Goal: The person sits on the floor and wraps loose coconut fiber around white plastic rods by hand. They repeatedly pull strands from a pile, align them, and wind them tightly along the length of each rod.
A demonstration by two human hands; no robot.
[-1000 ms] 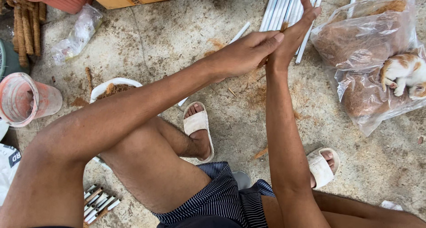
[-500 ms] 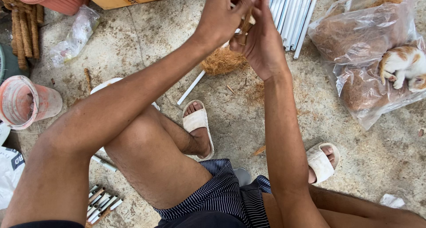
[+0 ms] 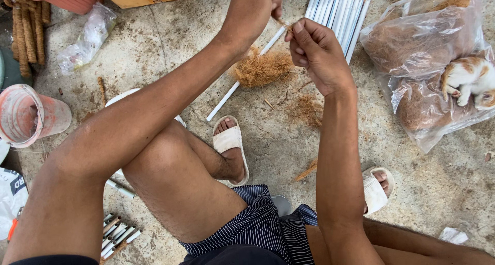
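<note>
Left hand: the left hand (image 3: 252, 10) is raised above the grey concrete floor (image 3: 268, 156), fingers closed in a pinch on a thin strand of brown coconut fibre (image 3: 282, 23).
Right hand: the right hand (image 3: 317, 53) is just right of the left hand, fingers curled narrow, thumb and forefinger pinching the other end of the same strand.
Fibre clump: a loose clump of brown coconut fibre (image 3: 262, 69) lies on the floor directly under the two hands, resting against a long white plastic tube (image 3: 234, 89).
Loose fibre: a thinner scatter of brown fibre (image 3: 307, 109) lies on the floor just right of the clump.
Tube bundle: a bundle of white plastic tubes (image 3: 340, 10) lies beyond the clump, toward its upper right.
Bags: clear plastic bags packed with brown fibre (image 3: 412, 53) sit well right of the clump; a white and orange kitten (image 3: 466, 79) lies on them.
Cup: a clear reddish plastic cup (image 3: 28, 118) lies on its side far left of the clump.
Feet: white slide sandals (image 3: 229, 141) are on both feet, nearer the person than the clump.
</note>
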